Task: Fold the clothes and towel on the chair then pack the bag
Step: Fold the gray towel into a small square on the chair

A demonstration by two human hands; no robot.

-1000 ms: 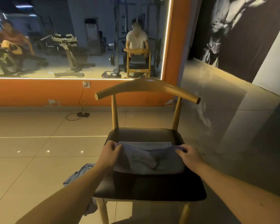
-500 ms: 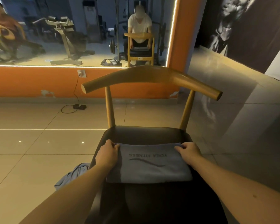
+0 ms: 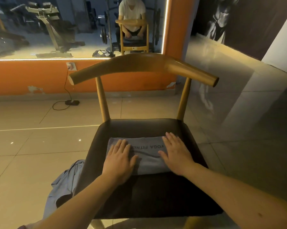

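A folded grey towel (image 3: pixel 147 156) with dark printed lettering lies flat on the black seat of a wooden chair (image 3: pixel 139 128). My left hand (image 3: pixel 119 160) rests palm down on the towel's left part, fingers spread. My right hand (image 3: pixel 176 153) presses flat on its right part, fingers apart too. Neither hand grips anything. A blue-grey garment (image 3: pixel 65 180) hangs off the seat's left edge toward the floor. No bag shows near the chair.
The chair's curved wooden backrest (image 3: pixel 139 66) rises beyond the towel. Behind it stands an orange wall with a mirror (image 3: pixel 73 27) reflecting gym machines and a seated person. A black cable and adapter (image 3: pixel 71 102) lie on the tiled floor at left.
Both hands let go of the towel's far corners and now lie flat on top of it. The view has moved closer to the chair.
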